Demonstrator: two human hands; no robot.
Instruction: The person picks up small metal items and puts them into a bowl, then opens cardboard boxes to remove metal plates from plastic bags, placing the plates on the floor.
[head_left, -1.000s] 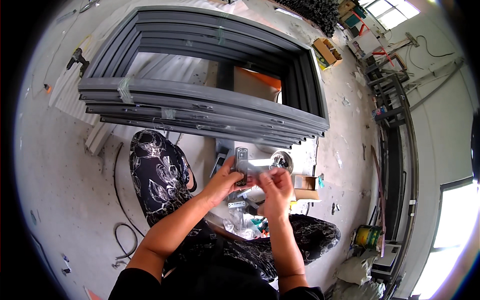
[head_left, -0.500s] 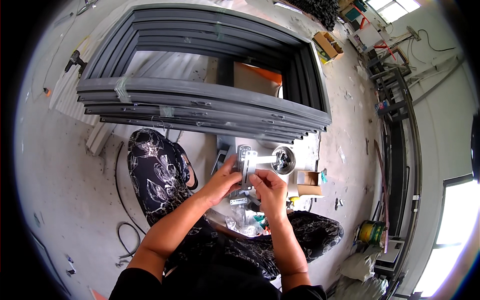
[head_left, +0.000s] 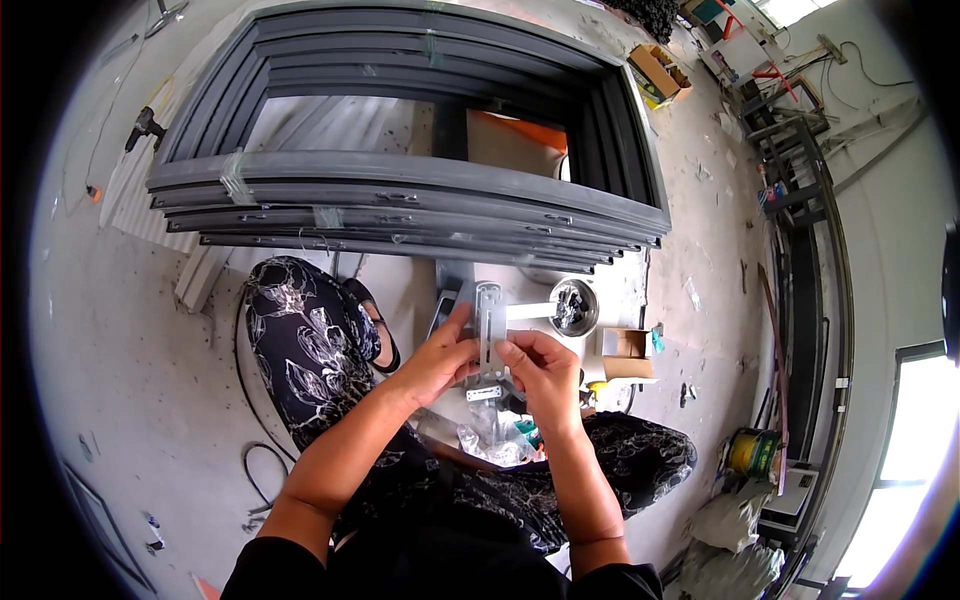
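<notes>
Between both hands, in front of my lap, is a flat silver metal bracket [head_left: 490, 325] with a long slot, standing lengthwise away from me. My left hand [head_left: 440, 362] grips its left edge, fingers partly behind it. My right hand [head_left: 548, 375] pinches its lower right side between thumb and fingers. A pale flat strip [head_left: 530, 311] stretches from beside the bracket toward a round metal bowl [head_left: 575, 306] of small dark parts. Below my hands, another small slotted metal piece [head_left: 484, 394] lies near clear plastic bags [head_left: 490, 436].
Stacked dark grey frames [head_left: 400, 178], bound with clear tape, stand just ahead. An opened cardboard box [head_left: 628, 355] sits right of the bowl. A power drill [head_left: 145, 128] lies far left, and a black cable [head_left: 262, 475] curls on the left floor. Metal racking [head_left: 815, 330] lines the right wall.
The bracket's slotted pieces, offset and slanted before, now line up straight as one narrow shape. Both hands keep hold, and the right has shifted slightly. The whole view has moved a little.
</notes>
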